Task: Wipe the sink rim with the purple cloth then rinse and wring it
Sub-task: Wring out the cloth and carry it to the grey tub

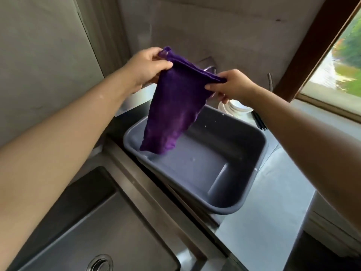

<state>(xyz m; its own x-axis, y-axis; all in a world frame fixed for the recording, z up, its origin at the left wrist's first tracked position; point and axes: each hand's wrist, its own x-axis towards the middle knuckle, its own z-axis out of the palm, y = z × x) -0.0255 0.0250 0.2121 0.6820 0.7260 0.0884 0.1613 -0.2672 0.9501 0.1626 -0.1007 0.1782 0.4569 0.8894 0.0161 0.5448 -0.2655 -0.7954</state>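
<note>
The purple cloth [172, 106] hangs spread out in the air above a grey plastic basin [254, 167]. My left hand [148, 65] pinches its upper left corner. My right hand [232, 87] grips the upper right corner. The cloth's lower end dangles over the basin's left rim. The steel sink [93, 222] lies at the lower left, its rim [148, 192] running diagonally between sink and basin, with the drain [100, 263] at the bottom. A faucet [210, 69] on the back wall is mostly hidden behind the cloth.
White dishes [236, 109] and dark chopsticks [259, 122] sit behind the basin on the pale counter [277, 192]. A hose end [270, 82] stands by the dark window frame [312, 45]. Walls close in at the left and back.
</note>
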